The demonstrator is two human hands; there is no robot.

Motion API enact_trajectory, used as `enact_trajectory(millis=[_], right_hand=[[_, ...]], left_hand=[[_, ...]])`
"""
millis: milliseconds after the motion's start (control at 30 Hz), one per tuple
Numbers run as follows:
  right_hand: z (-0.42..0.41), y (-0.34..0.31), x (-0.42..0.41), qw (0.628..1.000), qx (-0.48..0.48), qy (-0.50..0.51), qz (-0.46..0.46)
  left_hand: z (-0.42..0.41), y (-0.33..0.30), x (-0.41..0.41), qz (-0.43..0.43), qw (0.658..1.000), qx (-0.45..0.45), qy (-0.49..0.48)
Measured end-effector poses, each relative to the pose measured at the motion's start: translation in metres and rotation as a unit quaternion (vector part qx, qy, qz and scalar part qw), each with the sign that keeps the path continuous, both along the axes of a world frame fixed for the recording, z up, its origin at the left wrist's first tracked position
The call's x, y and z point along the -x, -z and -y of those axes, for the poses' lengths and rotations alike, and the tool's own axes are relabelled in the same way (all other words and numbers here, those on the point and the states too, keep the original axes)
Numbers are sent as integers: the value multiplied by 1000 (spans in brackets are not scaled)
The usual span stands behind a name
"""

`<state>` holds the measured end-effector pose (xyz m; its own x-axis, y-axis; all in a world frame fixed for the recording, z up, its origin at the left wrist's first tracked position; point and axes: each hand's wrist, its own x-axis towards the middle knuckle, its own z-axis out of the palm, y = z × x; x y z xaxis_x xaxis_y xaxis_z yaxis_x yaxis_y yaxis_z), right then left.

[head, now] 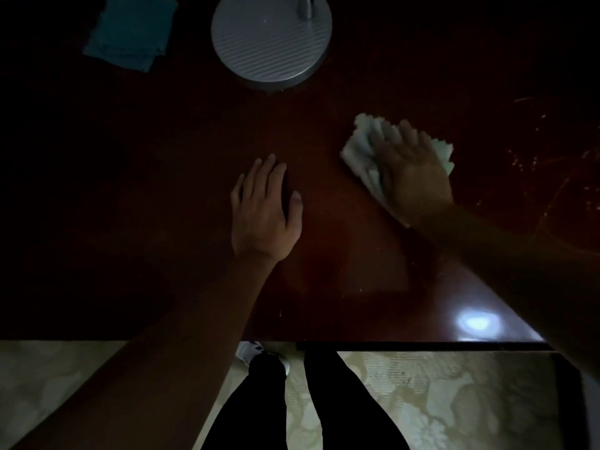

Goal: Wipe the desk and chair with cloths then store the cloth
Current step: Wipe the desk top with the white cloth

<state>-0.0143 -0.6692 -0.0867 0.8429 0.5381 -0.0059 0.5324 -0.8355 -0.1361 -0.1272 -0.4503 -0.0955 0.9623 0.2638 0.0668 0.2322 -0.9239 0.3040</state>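
Your right hand [414,177] lies palm-down on the pale cloth [358,147], its fingers straight and slightly fanned, pointing toward twelve o'clock; they are blurred, so you cannot tell how tightly the thumb tucks against the fabric. The cloth is crumpled and spreads out from under the hand toward ten o'clock and two o'clock, with a fold trailing under your wrist. It sits on the desk [162,190] at about two o'clock from the middle of the view.

Your left hand [264,209] rests flat on the bare wood near the centre, fingers straight and close together, thumb held a little off to the side toward three o'clock. It holds nothing and lies well apart from the cloth.

At twelve o'clock stands a round grey lamp base [271,37] with a short metal stem rising from its far side. At eleven o'clock, near the far edge, lies a folded blue cloth [130,34], untouched and apart from the base.

The dark red desk shows scratches at three o'clock and a bright glare spot at five o'clock. Below its near edge, at six o'clock, you see your black trousers [341,401], a white shoe [250,350] and the patterned pale floor [454,401].
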Motion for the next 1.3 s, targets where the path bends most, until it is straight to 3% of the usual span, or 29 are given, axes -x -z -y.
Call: enact_trajectory(millis=[133, 200, 400, 533, 633, 700, 867, 1133, 1200, 1300], right_hand=[[-4, 7, 103, 983, -31, -178, -27], [-1, 3, 105, 975, -25, -219, -40], [-40, -6, -40, 1000, 3, 0, -24], [-71, 0, 0, 997, -9, -78, -8], [-48, 1, 74, 982, -50, -181, -35], [-33, -1, 74, 976, -46, -209, -49], [-50, -4, -12, 999, -10, -27, -18], [-23, 2, 78, 984, -54, -167, -34], [-25, -1, 51, 988, -35, -145, -26], [-49, -4, -8, 999, -23, -20, -13]], left_hand=[[0, 0, 0, -9, 1000, -5, -2], [1, -1, -1, -12, 1000, -7, -1], [1, -1, 0, 6, 1000, 7, -3], [1, -1, 1, 19, 1000, 23, -6], [0, -4, 1, 12, 999, 38, -7], [0, -5, 1, 6, 999, 44, -6], [-5, -6, 7, 6, 999, 45, 29], [-8, -4, 9, 1, 997, 58, 40], [-7, -5, 10, 1, 997, 70, 42], [-8, -8, 9, -1, 995, 88, 38]])
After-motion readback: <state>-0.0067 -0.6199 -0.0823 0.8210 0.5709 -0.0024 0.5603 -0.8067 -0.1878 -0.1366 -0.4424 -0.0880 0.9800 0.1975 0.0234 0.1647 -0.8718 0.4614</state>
